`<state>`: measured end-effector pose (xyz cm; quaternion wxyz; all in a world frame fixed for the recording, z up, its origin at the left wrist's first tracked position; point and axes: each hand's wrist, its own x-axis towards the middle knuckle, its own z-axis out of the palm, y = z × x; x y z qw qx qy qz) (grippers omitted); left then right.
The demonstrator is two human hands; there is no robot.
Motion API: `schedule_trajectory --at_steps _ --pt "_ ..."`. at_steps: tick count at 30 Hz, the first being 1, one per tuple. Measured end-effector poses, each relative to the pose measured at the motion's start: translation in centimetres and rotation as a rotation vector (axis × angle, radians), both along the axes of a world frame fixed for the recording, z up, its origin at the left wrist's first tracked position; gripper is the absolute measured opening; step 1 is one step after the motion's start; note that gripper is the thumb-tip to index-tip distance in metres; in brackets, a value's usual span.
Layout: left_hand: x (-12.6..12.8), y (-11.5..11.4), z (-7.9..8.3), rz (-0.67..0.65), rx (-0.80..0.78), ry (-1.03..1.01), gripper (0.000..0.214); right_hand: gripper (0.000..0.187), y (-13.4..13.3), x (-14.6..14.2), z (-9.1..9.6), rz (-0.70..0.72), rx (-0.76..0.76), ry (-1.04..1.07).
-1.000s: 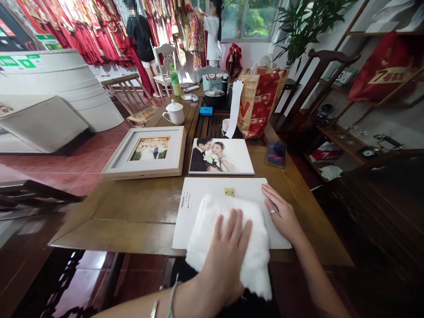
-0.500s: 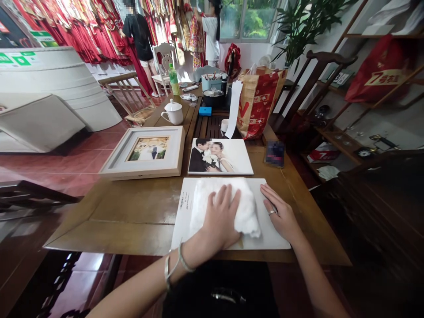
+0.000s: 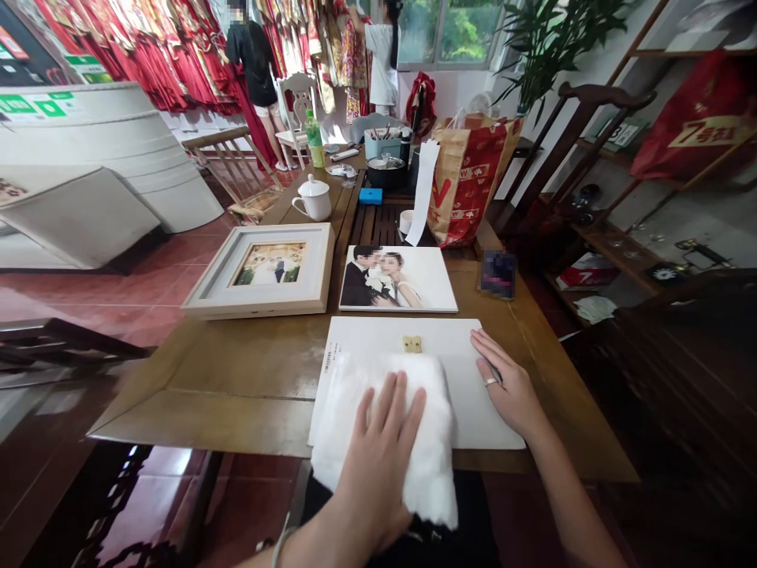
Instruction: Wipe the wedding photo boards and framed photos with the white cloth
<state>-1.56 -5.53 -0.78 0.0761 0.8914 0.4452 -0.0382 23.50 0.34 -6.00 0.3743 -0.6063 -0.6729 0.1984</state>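
Note:
A white panel lies face down at the near edge of the wooden table, with a small brass hanger near its far edge. My left hand lies flat with fingers stretched on a fluffy white cloth spread over the panel's near left part and hanging past the table edge. My right hand, wearing a ring, rests flat on the panel's right edge, fingers out.
Beyond the panel lie a frameless wedding photo and a white framed photo. Farther back stand a white lidded cup, a red and brown paper bag, a green bottle and a wooden chair. Two people stand by hanging red garments.
My left hand has drawn the cloth back toward me from the panel's far edge, uncovering the brass hanger. The right hand has stayed on the panel's right edge.

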Motion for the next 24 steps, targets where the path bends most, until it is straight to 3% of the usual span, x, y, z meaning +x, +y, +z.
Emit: schedule_trajectory --at_steps 3,6,9,18,21,24 --pt "-1.3 -2.0 -0.5 -0.061 -0.015 -0.046 0.12 0.042 0.0 0.0 0.0 0.006 -0.002 -0.001" --pt "-2.2 -2.2 -0.5 -0.111 -0.043 -0.058 0.117 0.042 0.0 0.0 0.0 0.003 0.0 -0.005" --pt "-2.1 -0.5 0.1 -0.099 -0.069 -0.059 0.113 0.042 0.0 -0.1 0.0 -0.002 -0.002 -0.004" --pt "0.3 9.2 2.9 0.12 -0.024 -0.021 0.082 0.043 0.0 -0.1 0.1 0.0 -0.017 0.006" --pt "0.5 9.4 2.8 0.156 -0.009 -0.029 0.085 0.043 0.0 -0.1 0.1 -0.002 -0.025 0.008" --pt "-0.1 7.5 2.5 0.165 -0.047 -0.017 0.091 0.043 -0.1 -0.2 0.2 -0.006 -0.034 0.007"
